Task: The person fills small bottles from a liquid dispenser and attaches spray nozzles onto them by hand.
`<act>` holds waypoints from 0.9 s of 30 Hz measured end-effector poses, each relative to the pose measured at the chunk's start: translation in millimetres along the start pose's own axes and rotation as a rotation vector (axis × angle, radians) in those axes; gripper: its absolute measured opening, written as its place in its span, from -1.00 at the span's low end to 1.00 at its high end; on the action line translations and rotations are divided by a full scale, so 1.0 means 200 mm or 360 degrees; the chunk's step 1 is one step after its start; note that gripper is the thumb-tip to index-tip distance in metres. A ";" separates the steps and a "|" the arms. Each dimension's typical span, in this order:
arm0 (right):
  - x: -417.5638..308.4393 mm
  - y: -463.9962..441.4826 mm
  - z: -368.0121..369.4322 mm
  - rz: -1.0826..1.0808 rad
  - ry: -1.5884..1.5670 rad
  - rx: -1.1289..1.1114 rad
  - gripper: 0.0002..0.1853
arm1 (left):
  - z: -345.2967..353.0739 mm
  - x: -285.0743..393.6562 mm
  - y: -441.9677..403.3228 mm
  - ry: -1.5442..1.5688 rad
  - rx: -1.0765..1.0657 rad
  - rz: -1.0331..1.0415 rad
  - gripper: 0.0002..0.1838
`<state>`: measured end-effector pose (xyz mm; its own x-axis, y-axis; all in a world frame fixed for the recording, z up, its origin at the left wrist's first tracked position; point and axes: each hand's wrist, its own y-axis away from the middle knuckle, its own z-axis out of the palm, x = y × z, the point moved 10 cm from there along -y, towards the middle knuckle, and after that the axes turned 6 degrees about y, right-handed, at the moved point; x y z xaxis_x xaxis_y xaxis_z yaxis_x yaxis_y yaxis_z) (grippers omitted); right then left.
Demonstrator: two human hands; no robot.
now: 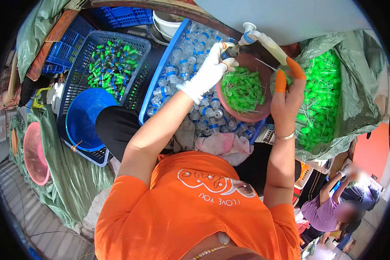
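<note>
My left hand (pixel 206 73), in a white glove, grips a small clear bottle (pixel 231 52) with dark contents. The bottle is held just below a white spout (pixel 248 38) on a pipe. My right hand (pixel 287 93), with orange finger covers, is closed around a green pump cap (pixel 285 71), largely hidden by the fingers. A thin white tube (pixel 265 64) sticks out from it toward the bottle. Between the hands, a reddish-brown bowl (pixel 245 116) holds green caps with thin tubes (pixel 242 90). It rests on a blue crate (pixel 154 89) of small clear bottles (pixel 208 110).
A green sack (pixel 359 97) full of green caps stands at right. On the left, a dark crate (pixel 142 43) holds capped bottles (pixel 112 65), beside a blue basket (pixel 89 115). A pink basket (pixel 35 154) lies farther left. Another person (pixel 323 212) is at lower right.
</note>
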<state>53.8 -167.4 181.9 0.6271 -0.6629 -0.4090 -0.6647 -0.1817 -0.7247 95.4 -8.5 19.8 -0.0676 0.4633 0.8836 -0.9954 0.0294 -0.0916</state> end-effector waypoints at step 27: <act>0.41 0.69 0.49 0.1632 -0.0881 -0.0697 -0.84 | 0.33 0.09 0.41 -0.1533 -0.0384 0.0673 -0.51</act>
<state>53.0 -174.9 -6.5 -0.2446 -0.2661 -0.9324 -0.9614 -0.0587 0.2689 8.2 -55.1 58.9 -0.5331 -0.4118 0.7391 -0.8460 0.2533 -0.4691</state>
